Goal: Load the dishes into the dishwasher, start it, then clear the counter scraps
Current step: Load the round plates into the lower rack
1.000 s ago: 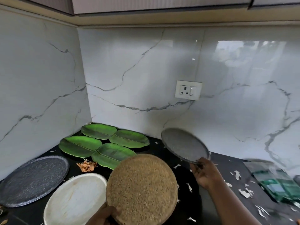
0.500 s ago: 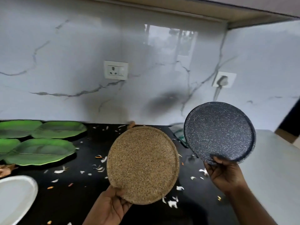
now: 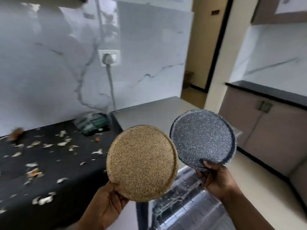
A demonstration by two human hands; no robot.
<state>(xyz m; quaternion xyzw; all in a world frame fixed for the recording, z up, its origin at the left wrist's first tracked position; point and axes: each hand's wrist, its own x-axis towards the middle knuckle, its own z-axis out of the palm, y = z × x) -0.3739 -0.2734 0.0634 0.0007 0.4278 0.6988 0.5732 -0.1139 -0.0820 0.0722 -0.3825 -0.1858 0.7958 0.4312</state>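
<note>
Two plates — tan (image 3: 141,163), blue (image 3: 203,140) — two hands (image 3: 109,203) (image 3: 216,178)

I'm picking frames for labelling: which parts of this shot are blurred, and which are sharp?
Head view: the scraps on the black counter smear with motion blur, the dishwasher rack is streaked; the tan plate and blue speckled plate stay fairly sharp.

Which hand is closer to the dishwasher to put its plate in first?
Probably the right hand. It holds the round blue speckled plate directly above the open dishwasher's wire rack. The left hand holds the round tan speckled plate nearer the black scrap-strewn counter.
</note>
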